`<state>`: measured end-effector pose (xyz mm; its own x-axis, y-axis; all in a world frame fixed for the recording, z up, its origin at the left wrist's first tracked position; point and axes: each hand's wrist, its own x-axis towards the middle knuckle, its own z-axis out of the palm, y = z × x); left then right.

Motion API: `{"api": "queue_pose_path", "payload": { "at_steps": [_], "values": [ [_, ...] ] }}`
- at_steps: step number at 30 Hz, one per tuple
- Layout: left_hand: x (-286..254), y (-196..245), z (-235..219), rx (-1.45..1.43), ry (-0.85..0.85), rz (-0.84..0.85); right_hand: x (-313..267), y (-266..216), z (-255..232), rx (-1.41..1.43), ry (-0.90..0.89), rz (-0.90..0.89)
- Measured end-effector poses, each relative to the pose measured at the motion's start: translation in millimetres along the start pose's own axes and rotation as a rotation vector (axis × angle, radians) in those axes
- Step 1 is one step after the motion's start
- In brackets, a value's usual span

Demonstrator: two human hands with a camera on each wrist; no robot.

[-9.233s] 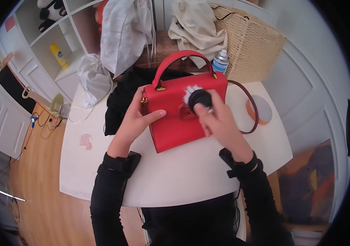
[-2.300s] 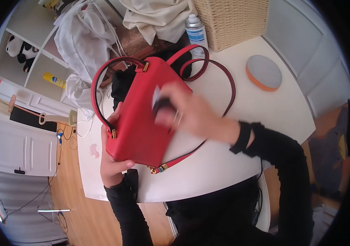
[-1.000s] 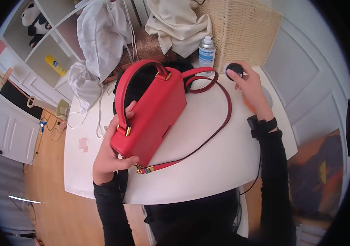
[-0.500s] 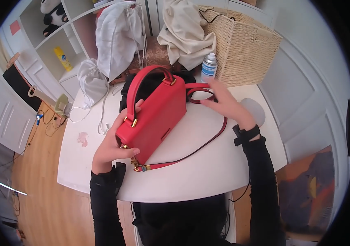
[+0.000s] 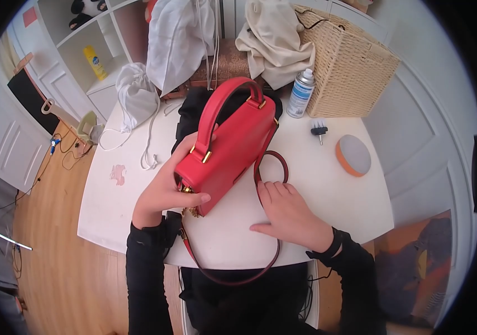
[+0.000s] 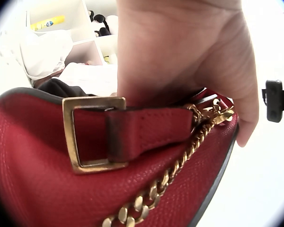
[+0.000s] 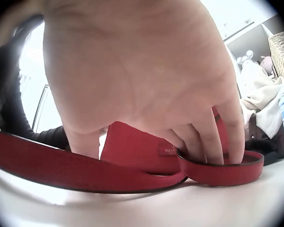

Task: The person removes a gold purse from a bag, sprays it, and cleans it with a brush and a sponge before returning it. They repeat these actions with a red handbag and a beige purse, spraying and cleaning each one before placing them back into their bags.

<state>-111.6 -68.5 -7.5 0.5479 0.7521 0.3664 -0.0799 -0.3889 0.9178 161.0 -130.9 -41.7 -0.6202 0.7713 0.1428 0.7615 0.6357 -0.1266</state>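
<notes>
The red handbag (image 5: 233, 139) stands on the white table (image 5: 121, 215), its top handle raised. My left hand (image 5: 163, 192) grips the bag's near left end; the left wrist view shows the hand (image 6: 180, 47) above a gold chain (image 6: 151, 196) and a square gold buckle (image 6: 70, 137). My right hand (image 5: 294, 218), palm down with fingers extended, touches the long strap (image 5: 230, 282), which curves past the table's front edge. In the right wrist view, the fingertips of this hand (image 7: 137, 71) reach behind a loop of the strap (image 7: 85, 172).
A small brush head (image 5: 319, 130) and a round grey-and-orange pad (image 5: 354, 155) lie at the right. Behind stand a spray can (image 5: 301, 94) and a wicker basket (image 5: 350, 67). Black cloth (image 5: 191, 111) lies behind the bag; a white pouch (image 5: 137, 100) sits back left.
The right hand let go of the brush, which now lies on the table, and moved to the strap nearer the body. The strap has shifted toward the front edge. The left hand still grips the bag.
</notes>
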Motion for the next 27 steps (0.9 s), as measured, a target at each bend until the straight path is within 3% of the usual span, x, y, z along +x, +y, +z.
{"api": "queue_pose_path", "payload": {
  "at_steps": [3,7,11,16,21,24,26,27],
  "values": [
    [1.7,4.1,4.1,-0.116,0.045,-0.017,-1.8,1.0,-6.7,0.022,-0.053,0.05],
    [0.7,-0.1,-0.6,-0.031,0.015,0.006,-19.1,-16.2,-44.6,0.101,-0.06,0.008],
    [0.3,-1.9,0.7,-0.038,-0.009,0.015,-25.0,-29.9,-34.9,0.294,-0.202,-0.306],
    [-0.1,-1.6,-2.3,-0.027,-0.009,0.017,-31.8,-39.0,-12.6,0.166,-0.135,-0.342],
    [0.6,-1.5,-2.0,-0.028,-0.022,0.018,-35.4,-24.2,-8.1,0.135,-0.233,-0.226],
    [-1.1,-1.7,-0.4,-0.059,0.009,0.001,-28.2,7.0,-37.0,-0.168,-0.131,0.117],
    [-1.0,-0.5,-1.0,-0.055,0.004,0.002,-27.4,41.1,-46.9,-0.142,0.062,0.397],
    [0.1,0.0,-0.4,-0.053,-0.006,0.005,-31.1,44.4,-51.3,-0.183,0.114,0.408]
  ]
}}
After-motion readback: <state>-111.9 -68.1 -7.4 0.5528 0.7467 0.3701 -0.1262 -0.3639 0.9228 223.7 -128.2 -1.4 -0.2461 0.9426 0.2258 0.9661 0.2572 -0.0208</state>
